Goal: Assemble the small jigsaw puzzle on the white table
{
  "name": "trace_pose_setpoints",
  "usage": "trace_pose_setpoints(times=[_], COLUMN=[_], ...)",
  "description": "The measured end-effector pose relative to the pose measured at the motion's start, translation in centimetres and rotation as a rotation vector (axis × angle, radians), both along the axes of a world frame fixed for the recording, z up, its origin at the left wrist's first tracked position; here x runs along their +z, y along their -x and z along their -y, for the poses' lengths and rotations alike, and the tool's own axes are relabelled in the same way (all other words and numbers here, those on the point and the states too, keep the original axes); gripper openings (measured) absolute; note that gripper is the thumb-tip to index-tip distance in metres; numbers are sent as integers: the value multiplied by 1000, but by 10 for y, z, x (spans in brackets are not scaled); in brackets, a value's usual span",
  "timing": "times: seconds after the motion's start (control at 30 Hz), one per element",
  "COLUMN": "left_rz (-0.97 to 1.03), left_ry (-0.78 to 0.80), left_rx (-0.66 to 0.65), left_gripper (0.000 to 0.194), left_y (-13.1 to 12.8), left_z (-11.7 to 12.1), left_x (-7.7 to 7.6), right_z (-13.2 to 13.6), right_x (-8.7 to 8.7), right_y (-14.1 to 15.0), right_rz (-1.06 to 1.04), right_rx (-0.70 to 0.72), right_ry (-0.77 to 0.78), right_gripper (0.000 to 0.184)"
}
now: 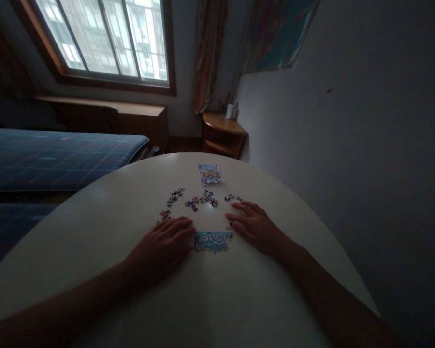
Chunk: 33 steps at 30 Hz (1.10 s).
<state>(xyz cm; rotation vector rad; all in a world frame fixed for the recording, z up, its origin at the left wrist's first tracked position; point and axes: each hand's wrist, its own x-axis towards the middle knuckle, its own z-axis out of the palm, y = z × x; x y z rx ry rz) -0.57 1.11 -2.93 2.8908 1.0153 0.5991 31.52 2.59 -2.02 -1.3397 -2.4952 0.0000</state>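
Observation:
My left hand [166,245] lies flat on the round white table [130,203], fingers stretched out and touching the left end of a joined strip of blue jigsaw pieces [213,240]. My right hand [252,224] rests flat at the strip's right end, fingers spread toward the loose pieces. Several loose jigsaw pieces [199,199] lie scattered in an arc beyond both hands. A small picture card or puzzle packet [210,174] sits farther back on the table. Neither hand holds anything.
A bed with a blue checked cover [50,157] stands to the left of the table. A wooden corner shelf [223,133] and a window [105,38] are behind it. A plain wall [348,145] runs close on the right.

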Motion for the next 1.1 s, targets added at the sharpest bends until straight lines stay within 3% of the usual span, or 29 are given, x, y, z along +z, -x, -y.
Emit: trace_pose_setpoints(times=[0.3, 0.6, 0.8, 0.97, 1.1], left_rz=[-1, -14, -50, 12, 7], left_ry=[8, -22, -10, -27, -12], left_rx=[22, 251, 225, 345, 404], left_gripper=[36, 38, 38, 39, 53], left_y=[-2, 0, -4, 8, 25], left_z=[1, 4, 10, -9, -33], left_x=[1, 1, 2, 5, -1], right_z=[-3, -4, -8, -8, -8], right_x=[-4, 1, 0, 1, 0], right_y=[0, 2, -3, -2, -2], right_rz=[-68, -126, -135, -149, -154], right_rx=[26, 121, 99, 114, 119], right_ry=[-40, -109, -135, -129, -113], right_gripper=[31, 14, 13, 13, 14])
